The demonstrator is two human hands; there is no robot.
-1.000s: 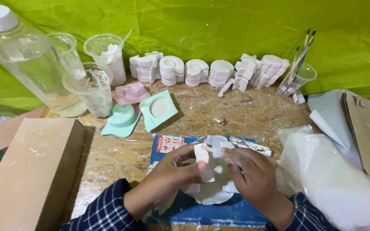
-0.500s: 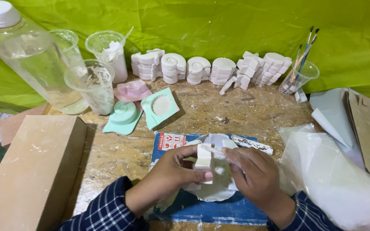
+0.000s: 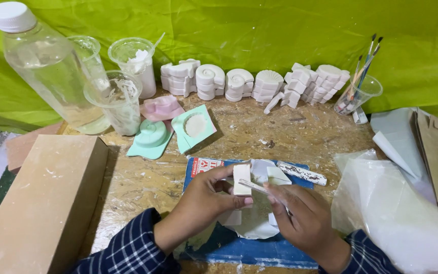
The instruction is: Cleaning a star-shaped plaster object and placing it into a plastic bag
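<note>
Nearest my view, my left hand [image 3: 206, 200] pinches a small white plaster block [image 3: 241, 179] between thumb and fingers, holding it upright over the blue mat [image 3: 259, 248]. My right hand [image 3: 300, 215] is closed around a thin white-coated tool [image 3: 253, 186], its tip resting against the block's edge. Beneath both hands lies a white plaster-smeared sheet [image 3: 252, 226]. A white-crusted stick [image 3: 302, 173] rests on the mat just beyond.

To my left sits a tan cardboard box [image 3: 41, 203]; to my right, crumpled clear plastic bags [image 3: 396, 213].

Farther out on the wooden board [image 3: 290, 134], two mint-green moulds [image 3: 150, 139] and a pink mould [image 3: 162, 107] lie together; one green mould holds a round white cast [image 3: 195, 124].

Behind them, a clear cup [image 3: 115, 101] carries white residue, another cup [image 3: 133, 63] holds white paste and a stirrer, and a large bottle [image 3: 46, 66] with a white cap holds a little clear liquid near its bottom. A row of white shell casts [image 3: 252, 81] lines the green backdrop [image 3: 259, 30], and a cup of brushes [image 3: 358, 91] stands at far right.
</note>
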